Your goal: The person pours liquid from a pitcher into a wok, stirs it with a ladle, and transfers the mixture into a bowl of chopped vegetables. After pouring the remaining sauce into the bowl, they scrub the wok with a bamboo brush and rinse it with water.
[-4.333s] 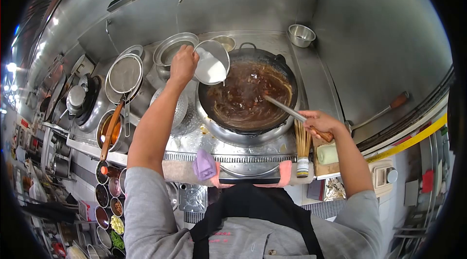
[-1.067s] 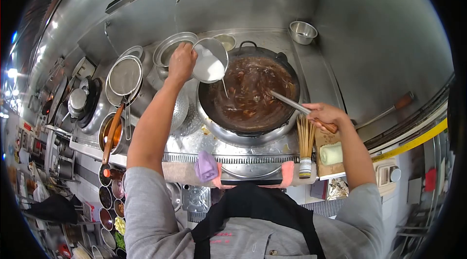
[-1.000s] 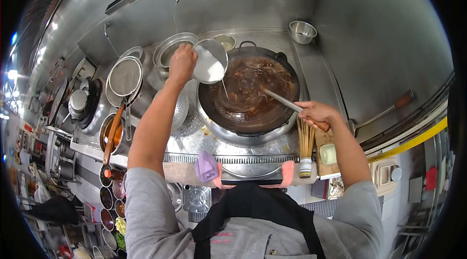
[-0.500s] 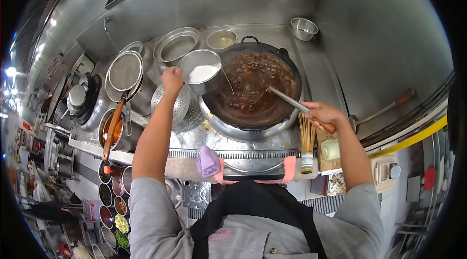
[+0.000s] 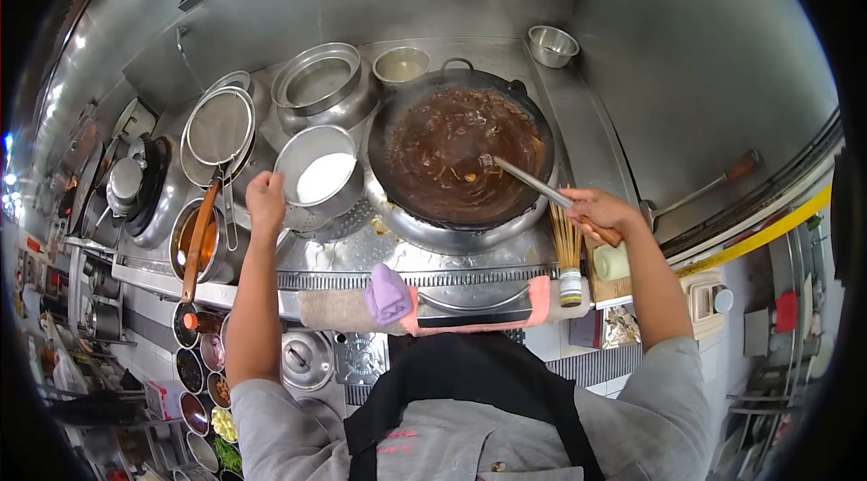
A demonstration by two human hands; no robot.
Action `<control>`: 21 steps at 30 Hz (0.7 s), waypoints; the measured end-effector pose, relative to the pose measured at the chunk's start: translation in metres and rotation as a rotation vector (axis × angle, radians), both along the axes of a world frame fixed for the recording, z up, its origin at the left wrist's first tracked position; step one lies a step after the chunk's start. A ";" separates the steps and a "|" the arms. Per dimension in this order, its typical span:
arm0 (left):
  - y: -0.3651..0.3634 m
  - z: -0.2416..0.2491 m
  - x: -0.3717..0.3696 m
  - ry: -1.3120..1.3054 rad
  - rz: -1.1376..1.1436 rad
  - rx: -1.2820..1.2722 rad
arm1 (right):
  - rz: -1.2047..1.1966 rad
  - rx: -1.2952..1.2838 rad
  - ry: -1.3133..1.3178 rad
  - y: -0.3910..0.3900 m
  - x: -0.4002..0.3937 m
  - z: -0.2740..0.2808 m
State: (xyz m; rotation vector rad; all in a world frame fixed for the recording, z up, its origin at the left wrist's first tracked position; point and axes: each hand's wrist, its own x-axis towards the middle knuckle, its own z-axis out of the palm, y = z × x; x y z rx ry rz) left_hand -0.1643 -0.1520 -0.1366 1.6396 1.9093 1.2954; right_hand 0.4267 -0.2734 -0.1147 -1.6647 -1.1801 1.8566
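Note:
My left hand (image 5: 265, 201) grips the side of a metal pot (image 5: 347, 197), probably by a handle hidden in my fist. White liquid (image 5: 325, 177) lies tilted inside the pot, which hangs left of a large black wok (image 5: 390, 188). Dark brown sauce (image 5: 442, 133) with pieces in it fills the wok, and its surface looks swirled. My right hand (image 5: 598, 212) is wrapped around the wooden handle of a ladle (image 5: 533, 181). The ladle's metal shaft slopes down into the sauce, where its bowl is mostly hidden.
Left of the wok stand a steel pot (image 5: 316, 84), a mesh strainer (image 5: 220, 127) and a pot of orange liquid (image 5: 191, 237). Bamboo skewers (image 5: 567, 246) stand near my right wrist. A purple cloth (image 5: 388, 296) lies on the front edge. A steel bowl (image 5: 553, 47) sits at back right.
My left hand has drawn the pot left and toward me, away from the wok. The thin stream at its lip is gone. My right hand keeps the ladle in the sauce.

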 end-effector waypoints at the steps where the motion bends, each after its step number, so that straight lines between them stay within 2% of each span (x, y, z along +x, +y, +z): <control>1: -0.011 0.009 0.002 0.071 0.002 0.026 | -0.013 0.036 0.026 0.009 -0.006 -0.019; 5: -0.023 -0.002 -0.016 0.090 -0.020 0.002 | -0.126 0.033 0.110 0.023 -0.050 -0.033; 11: -0.049 -0.012 -0.032 0.054 -0.019 0.002 | -0.073 -0.045 0.223 0.001 -0.056 -0.007; 18: -0.081 -0.013 -0.041 0.056 0.078 0.032 | 0.098 0.157 -0.143 -0.047 -0.031 0.046; 21: -0.086 -0.014 -0.045 0.093 0.123 0.044 | 0.146 0.342 -0.423 -0.063 -0.021 0.068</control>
